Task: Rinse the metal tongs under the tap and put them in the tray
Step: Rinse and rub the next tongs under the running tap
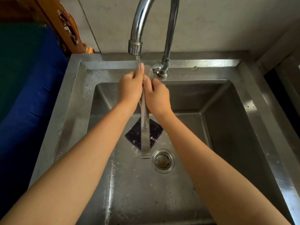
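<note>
At the far left a dark blue and green cloth-covered surface [24, 82] is lying beside the square stainless steel sink [253, 101]. Moving right, the left hand [130, 88] is pinching closed around the upper end of the long, flat metal tongs [145, 127], and the right hand [156, 96] is closing on the same end from the other side, both just under the curved chrome tap [138, 30], whose thin stream is falling onto the fingers. The tongs are hanging down over the basin, their lower end just beside the round steel drain [163, 160] and in front of a dark square pad [134, 135]. They are looking rigid, light and wet-slick, so gripping firmly across the flat arms near the middle seems wisest. No tray is showing, and no writing or brand is readable anywhere.
</note>
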The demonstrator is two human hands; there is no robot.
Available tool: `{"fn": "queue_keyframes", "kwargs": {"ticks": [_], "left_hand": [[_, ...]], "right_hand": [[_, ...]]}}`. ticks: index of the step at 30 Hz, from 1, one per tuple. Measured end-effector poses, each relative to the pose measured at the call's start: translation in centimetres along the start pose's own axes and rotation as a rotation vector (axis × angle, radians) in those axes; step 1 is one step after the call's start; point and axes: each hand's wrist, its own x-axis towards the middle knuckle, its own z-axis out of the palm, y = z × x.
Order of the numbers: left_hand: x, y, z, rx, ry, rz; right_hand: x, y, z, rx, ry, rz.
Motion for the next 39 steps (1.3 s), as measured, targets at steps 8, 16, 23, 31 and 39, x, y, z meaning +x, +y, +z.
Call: {"fn": "queue_keyframes", "kwargs": {"ticks": [8, 16, 23, 31, 39], "left_hand": [[-0.4, -0.5, 0.2, -0.133, -0.026, -0.130], [-1.3, -0.7, -0.2, -0.021, -0.104, -0.072], [-1.3, -0.4, -0.1, -0.135, -0.047, -0.149], [-0.1, 0.5, -1.2, -0.081, 0.067, -0.085], [-1.7, -0.3, -0.3, -0.050, -0.021, -0.046]], "right_hand": [[2.5, -2.6, 0.3, 0.073, 0.000, 0.048], [3.0, -3.1, 0.1, 0.049, 0.051, 0.078], [0.7, -1.8, 0.8, -0.010, 0.110, 0.046], [0.3, -2.9, 2.1, 0.037, 0.076, 0.057], [1.4, -3.5, 0.6, -0.066, 0.190, 0.050]]}}
